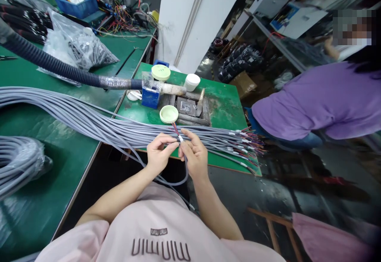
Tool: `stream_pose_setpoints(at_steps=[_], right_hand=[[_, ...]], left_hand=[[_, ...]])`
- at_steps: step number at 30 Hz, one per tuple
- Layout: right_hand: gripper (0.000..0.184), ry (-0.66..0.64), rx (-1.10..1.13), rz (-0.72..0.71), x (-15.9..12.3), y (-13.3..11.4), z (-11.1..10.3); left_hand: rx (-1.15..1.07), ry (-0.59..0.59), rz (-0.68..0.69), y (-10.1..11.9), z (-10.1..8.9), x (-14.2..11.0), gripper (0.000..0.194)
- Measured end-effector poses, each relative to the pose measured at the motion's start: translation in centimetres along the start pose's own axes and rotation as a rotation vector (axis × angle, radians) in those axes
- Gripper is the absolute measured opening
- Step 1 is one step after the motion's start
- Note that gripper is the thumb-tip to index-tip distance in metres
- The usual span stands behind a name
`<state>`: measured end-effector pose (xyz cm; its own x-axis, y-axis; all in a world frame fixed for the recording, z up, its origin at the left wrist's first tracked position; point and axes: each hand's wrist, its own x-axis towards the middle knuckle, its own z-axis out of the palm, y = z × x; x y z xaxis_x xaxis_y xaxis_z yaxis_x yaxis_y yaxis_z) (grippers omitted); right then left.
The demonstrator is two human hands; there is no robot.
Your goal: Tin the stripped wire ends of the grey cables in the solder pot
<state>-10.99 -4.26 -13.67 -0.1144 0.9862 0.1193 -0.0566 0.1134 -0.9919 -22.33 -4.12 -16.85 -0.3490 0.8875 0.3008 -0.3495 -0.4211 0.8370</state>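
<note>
My left hand and my right hand meet over the near edge of a green workbench. Pinched between their fingertips is a single grey cable with a small white sleeve near its end. Thin red and dark wires rise from that end. A long bundle of grey multi-core cables runs across the bench just beyond my hands, and its stripped ends fan out to the right, showing white sleeves and coloured wires.
Beyond the cables stand a metal solder pot, a blue box, and several round containers. A black corrugated hose crosses the left bench near a plastic bag of parts. A person in a purple shirt bends at the right.
</note>
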Motion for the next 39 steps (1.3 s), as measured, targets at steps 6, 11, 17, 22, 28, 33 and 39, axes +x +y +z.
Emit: stream_pose_setpoints(at_steps=[6, 11, 17, 22, 28, 33, 39], right_hand=[[0.038, 0.006, -0.035, -0.002, -0.5, -0.1, 0.1], [0.028, -0.074, -0.265, -0.073, -0.8, -0.4, -0.4], [0.015, 0.009, -0.751, -0.477, 0.7, -2.1, -1.0], [0.016, 0.038, -0.854, -0.584, 1.6, -2.9, -0.3], [0.016, 0.087, -0.605, -0.522, 1.4, -2.5, 0.1], [0.017, 0.145, -0.452, -0.473, 1.5, -2.3, 0.1], [0.017, 0.067, -0.474, -0.537, 1.8, -1.4, -1.5]], left_hand=[[-0.364, -0.101, -0.532, -0.3, 0.3, -0.3, 0.040], [-0.352, -0.178, -0.601, 0.6, 0.2, 0.1, 0.033], [-0.224, -0.216, -0.554, 1.0, 0.1, 0.0, 0.033], [-0.220, -0.285, -0.525, 1.4, 0.5, -0.2, 0.033], [-0.263, -0.280, -0.626, 1.6, 0.6, -0.2, 0.035], [-0.282, -0.149, -0.669, 1.3, 0.7, -0.2, 0.035], [-0.313, -0.051, -0.646, 1.0, 0.0, 0.6, 0.033]])
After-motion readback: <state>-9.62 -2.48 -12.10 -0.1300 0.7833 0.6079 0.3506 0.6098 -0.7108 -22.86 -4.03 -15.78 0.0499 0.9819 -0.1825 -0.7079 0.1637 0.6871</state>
